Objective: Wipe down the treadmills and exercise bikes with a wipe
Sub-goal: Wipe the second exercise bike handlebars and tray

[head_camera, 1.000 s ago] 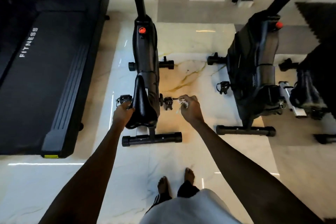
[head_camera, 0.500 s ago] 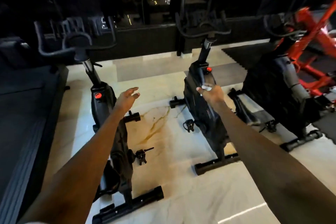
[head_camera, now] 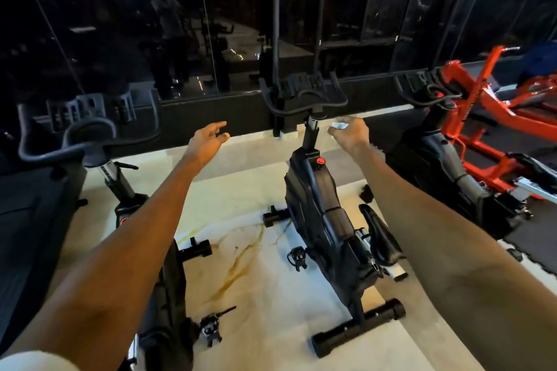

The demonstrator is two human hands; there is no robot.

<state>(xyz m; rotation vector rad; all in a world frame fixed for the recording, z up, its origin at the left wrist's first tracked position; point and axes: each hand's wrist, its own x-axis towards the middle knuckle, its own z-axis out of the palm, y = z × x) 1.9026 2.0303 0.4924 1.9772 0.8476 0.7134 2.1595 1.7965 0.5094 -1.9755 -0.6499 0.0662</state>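
Across a pale marble floor (head_camera: 250, 274), three black exercise bikes stand in a row facing a dark glass wall (head_camera: 150, 24). Both bare arms of the person reach forward over them. The right hand (head_camera: 351, 132) is curled, pinching a small crumpled white wipe (head_camera: 340, 124) between thumb and fingertips. It hovers just to the right of the middle bike (head_camera: 325, 220), level with the post under the handlebars (head_camera: 303, 99), not touching either. The left hand (head_camera: 208, 140) is spread and empty, fingers loosely apart, in the air between the left bike (head_camera: 162, 280) and the middle one. A third bike (head_camera: 452, 166) stands further right, beside a red machine (head_camera: 497, 105). A dark treadmill deck (head_camera: 27, 220) fills the far left edge.

The step in hand looks like the approach to the middle bike's handlebars. Next, the right hand would need to travel left and slightly up, press the wipe flat on a grip and rub along its curve, while the left hand could steady the bar.
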